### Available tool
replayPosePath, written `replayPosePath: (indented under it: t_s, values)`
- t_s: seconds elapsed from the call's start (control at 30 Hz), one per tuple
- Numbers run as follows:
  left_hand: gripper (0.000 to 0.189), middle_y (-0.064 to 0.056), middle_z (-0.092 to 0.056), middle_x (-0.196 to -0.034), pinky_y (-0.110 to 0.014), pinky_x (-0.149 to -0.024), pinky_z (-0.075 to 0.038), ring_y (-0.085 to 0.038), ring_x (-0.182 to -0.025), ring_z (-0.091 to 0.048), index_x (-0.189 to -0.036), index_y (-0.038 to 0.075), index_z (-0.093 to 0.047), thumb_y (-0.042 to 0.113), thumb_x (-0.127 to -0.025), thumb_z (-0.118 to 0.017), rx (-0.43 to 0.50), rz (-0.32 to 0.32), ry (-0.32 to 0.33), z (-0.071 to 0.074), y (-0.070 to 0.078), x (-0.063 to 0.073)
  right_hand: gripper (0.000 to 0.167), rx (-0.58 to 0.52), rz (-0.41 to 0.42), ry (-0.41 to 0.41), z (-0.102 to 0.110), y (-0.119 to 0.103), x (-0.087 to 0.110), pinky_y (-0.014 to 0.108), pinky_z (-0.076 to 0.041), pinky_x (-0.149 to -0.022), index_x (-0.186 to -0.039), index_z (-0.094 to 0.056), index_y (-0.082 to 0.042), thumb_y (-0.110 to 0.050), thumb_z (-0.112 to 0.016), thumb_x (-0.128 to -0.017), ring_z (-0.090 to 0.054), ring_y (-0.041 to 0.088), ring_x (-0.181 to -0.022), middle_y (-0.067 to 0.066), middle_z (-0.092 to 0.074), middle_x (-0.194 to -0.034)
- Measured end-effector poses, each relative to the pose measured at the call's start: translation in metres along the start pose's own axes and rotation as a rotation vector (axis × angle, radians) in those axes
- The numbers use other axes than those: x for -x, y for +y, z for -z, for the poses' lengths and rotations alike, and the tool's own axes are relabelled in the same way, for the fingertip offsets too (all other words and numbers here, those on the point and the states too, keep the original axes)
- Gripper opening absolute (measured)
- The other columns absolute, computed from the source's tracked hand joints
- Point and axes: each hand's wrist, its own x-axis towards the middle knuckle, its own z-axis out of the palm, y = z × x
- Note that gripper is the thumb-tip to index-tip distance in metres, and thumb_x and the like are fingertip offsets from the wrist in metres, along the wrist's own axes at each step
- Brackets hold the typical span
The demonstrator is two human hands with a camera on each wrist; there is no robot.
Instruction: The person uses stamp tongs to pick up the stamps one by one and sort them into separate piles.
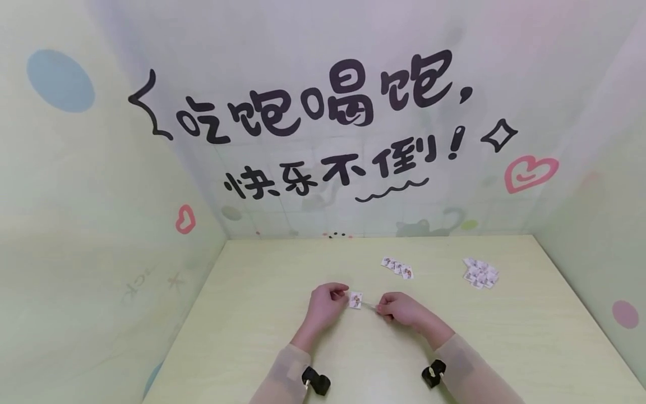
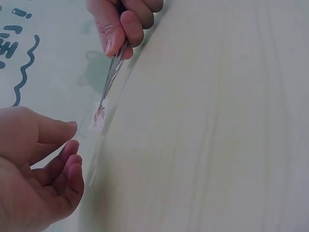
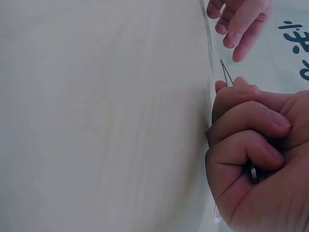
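Note:
In the head view my right hand [image 1: 402,310] pinches a pair of metal tweezers [image 1: 370,306], which point left. At their tips is a small white card [image 1: 355,300] with a printed figure; the tips overlap its picture in the left wrist view, where the tweezers [image 2: 114,72] look narrow and nearly closed. My left hand [image 1: 327,306] is beside the card's left edge, fingers loosely bent. A gap shows between its thumb and fingers in the left wrist view, with nothing held there. My right hand [image 3: 256,140] hides most of the tweezers' handle in the right wrist view.
Farther back on the pale table [image 1: 242,314], a short overlapping row of small printed cards [image 1: 397,267] lies right of centre. A heap of similar cards [image 1: 480,274] is at the far right. Printed walls [image 1: 323,219] close off the back and both sides.

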Motion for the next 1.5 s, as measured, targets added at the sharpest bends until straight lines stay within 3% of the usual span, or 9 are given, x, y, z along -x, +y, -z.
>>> replayPosePath:
  t_s: [0.23,0.43,0.63,1.1,1.33,1.5]
  values:
    - [0.021,0.003,-0.068,-0.089,-0.026,-0.072,-0.053,-0.01,-0.079,-0.06,-0.113,0.002,-0.08,0.0,-0.092,-0.078,0.029,-0.023,0.018,-0.018,0.016,-0.006,0.022,-0.016,-0.031,0.069,0.027,0.005,-0.001,0.026,-0.03,-0.056,-0.086,-0.061,-0.005,-0.013,-0.063,-0.106,-0.039,0.014,-0.061,0.001,-0.055,-0.071]
    - [0.02,0.005,-0.068,-0.087,-0.025,-0.071,-0.052,-0.007,-0.076,-0.058,-0.112,0.001,-0.08,0.001,-0.092,-0.078,0.033,-0.073,0.007,-0.035,0.029,-0.013,0.02,-0.016,-0.037,0.126,0.052,0.006,-0.002,0.026,-0.033,-0.058,-0.089,-0.06,-0.002,-0.011,-0.062,-0.107,-0.041,0.014,-0.063,0.002,-0.054,-0.073]
    - [0.02,0.006,-0.068,-0.087,-0.025,-0.071,-0.051,-0.005,-0.075,-0.058,-0.111,0.001,-0.08,0.001,-0.092,-0.077,0.062,-0.068,0.004,-0.044,0.035,-0.015,0.018,0.012,-0.043,0.171,0.068,0.008,-0.004,0.027,-0.036,-0.061,-0.091,-0.062,0.002,-0.008,-0.061,-0.106,-0.043,0.014,-0.064,0.002,-0.055,-0.073]
    - [0.018,0.007,-0.068,-0.086,-0.023,-0.071,-0.051,-0.004,-0.075,-0.057,-0.111,0.002,-0.081,0.002,-0.094,-0.076,0.066,-0.064,0.016,-0.049,0.036,-0.013,0.02,0.137,-0.08,0.218,0.078,0.01,-0.011,0.029,-0.038,-0.06,-0.092,-0.063,0.001,-0.012,-0.061,-0.107,-0.044,0.014,-0.064,0.0,-0.054,-0.072]
    - [0.019,0.007,-0.068,-0.089,-0.025,-0.072,-0.052,-0.005,-0.077,-0.058,-0.114,0.004,-0.08,0.004,-0.096,-0.075,0.05,-0.055,0.018,-0.044,0.033,-0.009,0.023,0.254,-0.092,0.237,0.082,0.005,0.005,0.032,-0.041,-0.064,-0.093,-0.063,0.001,-0.018,-0.061,-0.106,-0.049,0.019,-0.069,0.004,-0.057,-0.076]
    - [0.02,0.007,-0.068,-0.091,-0.026,-0.074,-0.052,-0.008,-0.08,-0.059,-0.116,0.005,-0.08,0.006,-0.097,-0.074,0.026,-0.057,0.021,-0.03,0.025,-0.005,0.024,0.282,-0.11,0.237,0.088,0.005,0.018,0.032,-0.042,-0.064,-0.099,-0.064,0.0,-0.022,-0.062,-0.107,-0.052,0.019,-0.07,0.006,-0.062,-0.079]
